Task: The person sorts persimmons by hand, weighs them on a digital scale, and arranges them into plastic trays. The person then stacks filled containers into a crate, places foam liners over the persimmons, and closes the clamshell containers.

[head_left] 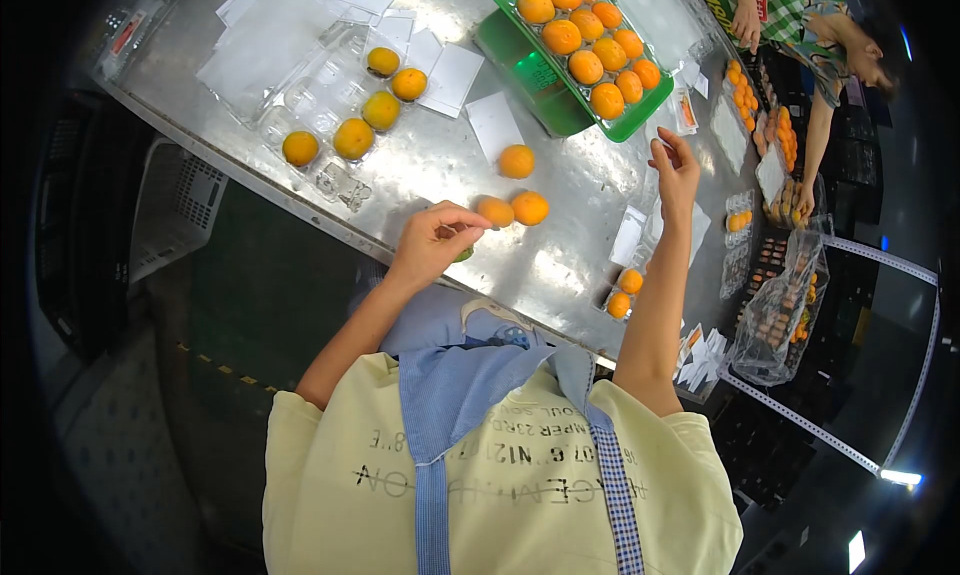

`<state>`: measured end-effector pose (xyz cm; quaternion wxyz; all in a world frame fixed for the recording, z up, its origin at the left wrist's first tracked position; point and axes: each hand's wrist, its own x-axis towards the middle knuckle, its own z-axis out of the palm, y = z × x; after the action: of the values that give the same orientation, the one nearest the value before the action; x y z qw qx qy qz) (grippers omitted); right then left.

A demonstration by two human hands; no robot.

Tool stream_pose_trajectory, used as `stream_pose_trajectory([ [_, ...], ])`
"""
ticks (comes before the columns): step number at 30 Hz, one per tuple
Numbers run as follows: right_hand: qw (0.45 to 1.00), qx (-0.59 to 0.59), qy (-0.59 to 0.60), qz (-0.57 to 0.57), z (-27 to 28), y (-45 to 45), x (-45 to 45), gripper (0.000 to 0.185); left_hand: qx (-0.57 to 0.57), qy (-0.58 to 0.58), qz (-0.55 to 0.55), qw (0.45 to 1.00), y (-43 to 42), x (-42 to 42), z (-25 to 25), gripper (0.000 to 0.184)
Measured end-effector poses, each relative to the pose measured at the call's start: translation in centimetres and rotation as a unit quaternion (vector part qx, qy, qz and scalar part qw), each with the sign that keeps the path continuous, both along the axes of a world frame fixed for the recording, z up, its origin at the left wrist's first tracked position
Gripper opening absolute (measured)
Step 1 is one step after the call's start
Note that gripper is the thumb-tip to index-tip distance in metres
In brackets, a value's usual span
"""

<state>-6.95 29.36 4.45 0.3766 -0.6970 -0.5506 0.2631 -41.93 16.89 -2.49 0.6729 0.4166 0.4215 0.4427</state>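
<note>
My left hand [430, 247] is over the front edge of the metal table, thumb and fingers pinched together. Whatever may be between its fingertips is too small to make out. Just beyond those fingertips lies an orange [495, 212], with a second orange [530, 208] beside it and a third orange [516, 162] farther back. A bit of something green [464, 255] shows beneath the left hand. My right hand [676, 175] is raised with its fingers apart, holding nothing, near the corner of a green tray [625, 130] filled with several oranges.
A clear plastic punnet [315, 100] with several oranges lies at the left, among loose white paper sheets [452, 78]. By my right forearm, a smaller clear pack holds oranges [619, 305]. Another person's hand [803, 200] touches packed fruit at the far right.
</note>
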Motion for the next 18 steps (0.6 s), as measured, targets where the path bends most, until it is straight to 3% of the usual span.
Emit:
stream_pose_trajectory([
  [4,1.0,-0.001,0.008,-0.01,-0.4,-0.9,0.2,0.031,-0.007,0.035,-0.038,0.999,0.1,-0.4,0.6,0.013],
  [18,0.999,-0.024,0.04,-0.002,-1.2,-0.6,-0.6,0.03,0.017,0.024,-0.02,0.999,0.5,-0.2,0.4,0.011],
])
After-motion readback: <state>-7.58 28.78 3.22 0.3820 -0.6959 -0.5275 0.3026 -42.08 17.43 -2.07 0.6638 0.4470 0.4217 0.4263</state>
